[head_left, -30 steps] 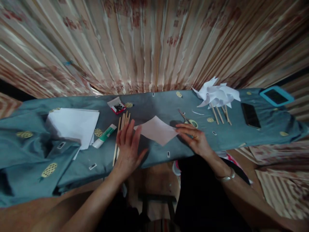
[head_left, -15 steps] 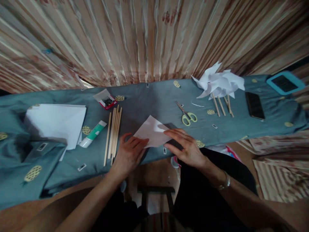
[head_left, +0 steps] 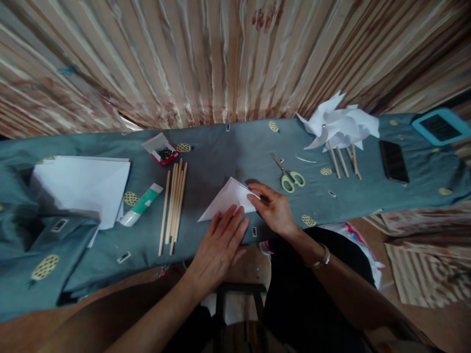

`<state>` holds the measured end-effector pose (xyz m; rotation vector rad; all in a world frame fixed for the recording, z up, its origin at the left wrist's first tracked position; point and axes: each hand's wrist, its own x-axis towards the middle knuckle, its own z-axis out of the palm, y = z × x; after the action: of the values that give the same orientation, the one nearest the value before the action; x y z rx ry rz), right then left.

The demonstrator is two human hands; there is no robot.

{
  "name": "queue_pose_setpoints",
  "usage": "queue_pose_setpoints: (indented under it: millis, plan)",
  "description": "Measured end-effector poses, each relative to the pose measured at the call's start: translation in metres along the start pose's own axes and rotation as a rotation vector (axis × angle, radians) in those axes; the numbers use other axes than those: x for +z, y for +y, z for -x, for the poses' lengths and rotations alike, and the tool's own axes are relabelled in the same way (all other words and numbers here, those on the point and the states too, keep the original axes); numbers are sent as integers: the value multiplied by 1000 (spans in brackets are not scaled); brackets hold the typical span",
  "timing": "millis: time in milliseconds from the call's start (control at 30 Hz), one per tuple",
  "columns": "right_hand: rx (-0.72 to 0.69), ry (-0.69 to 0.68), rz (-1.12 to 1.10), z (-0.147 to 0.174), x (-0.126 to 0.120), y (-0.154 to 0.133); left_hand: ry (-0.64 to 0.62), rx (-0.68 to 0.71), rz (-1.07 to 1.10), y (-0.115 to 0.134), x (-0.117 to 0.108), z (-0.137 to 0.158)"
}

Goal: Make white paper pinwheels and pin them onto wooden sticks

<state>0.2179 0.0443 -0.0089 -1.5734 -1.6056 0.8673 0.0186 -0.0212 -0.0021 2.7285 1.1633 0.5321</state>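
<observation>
A white sheet of paper (head_left: 227, 198), folded into a triangle, lies on the blue-grey cloth (head_left: 228, 152) near the table's front edge. My left hand (head_left: 221, 242) lies flat with spread fingers on the paper's lower edge. My right hand (head_left: 274, 211) pinches the paper's right corner between fingers and thumb. A metal bangle sits on my right wrist.
Several wooden sticks (head_left: 172, 206) and a green-white glue tube (head_left: 142, 204) lie left of the paper, beyond them a stack of white sheets (head_left: 84, 186). A small box of pins (head_left: 164, 152), green-handled scissors (head_left: 289, 175), paper pinwheels (head_left: 338, 127), a black phone (head_left: 393, 161) and a blue-framed tablet (head_left: 439, 126) are further off.
The flat square sheet has been folded into a triangle. My left hand moved right onto the paper's lower edge; my right hand shifted left to its corner. The view also shifted.
</observation>
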Motion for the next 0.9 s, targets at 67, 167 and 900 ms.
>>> queue_pose_setpoints:
  millis: [67,167,900]
  plan:
    - [-13,5,44,0,1,-1,-47,-24,9,1,5,3]
    - [-48,-3,99,-2,1,-3,-72,-54,8,-1,8,6]
    - [-266,47,291,-9,5,2,-67,-72,-85,-8,15,4]
